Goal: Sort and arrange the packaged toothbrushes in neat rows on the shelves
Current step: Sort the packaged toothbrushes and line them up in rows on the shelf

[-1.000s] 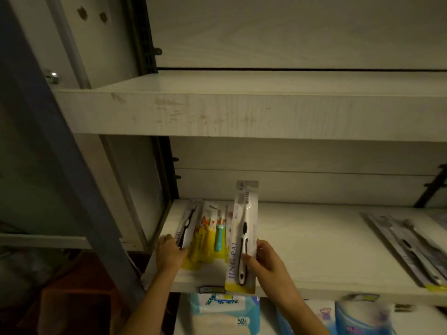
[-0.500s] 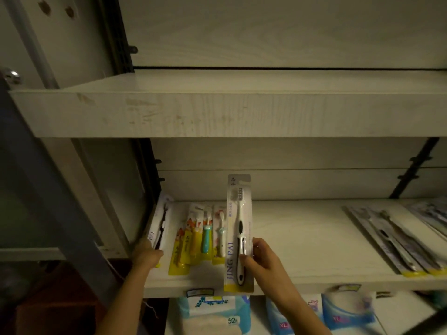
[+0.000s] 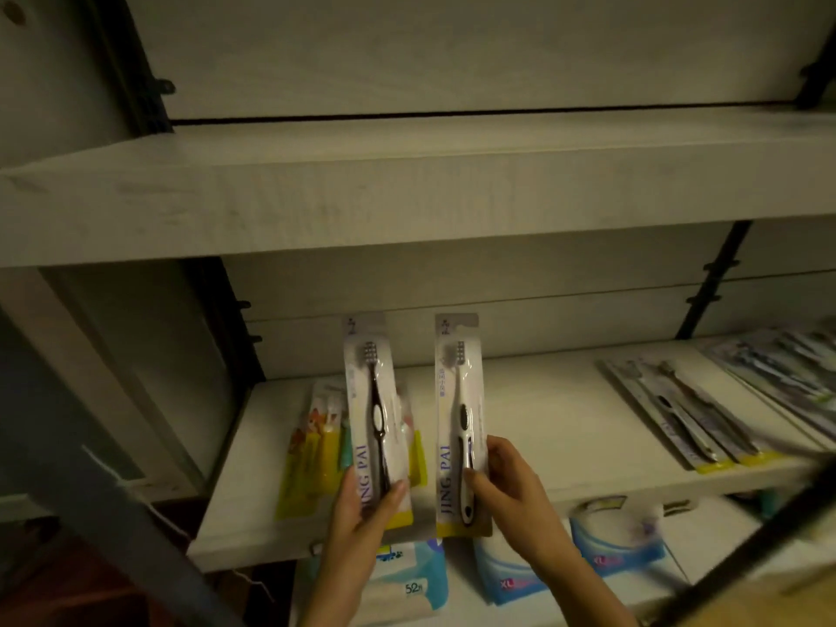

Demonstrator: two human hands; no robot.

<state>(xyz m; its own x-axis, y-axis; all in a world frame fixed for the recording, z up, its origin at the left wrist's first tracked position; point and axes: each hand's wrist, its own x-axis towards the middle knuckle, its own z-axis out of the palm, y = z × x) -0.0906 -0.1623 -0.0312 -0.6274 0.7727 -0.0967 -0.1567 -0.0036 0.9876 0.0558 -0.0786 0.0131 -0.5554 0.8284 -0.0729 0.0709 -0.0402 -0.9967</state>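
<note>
The black pack (image 3: 371, 423), just now low at the shelf's (image 3: 565, 427) left end, is up beside the white pack (image 3: 459, 423). Left hand (image 3: 366, 504) and right hand (image 3: 506, 486) each pinch a pack's lower end in curled fingers. The two match, so probably one row.

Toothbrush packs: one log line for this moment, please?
left hand grips black toothbrush pack | right hand grips white toothbrush pack | both upright before shelf
</note>
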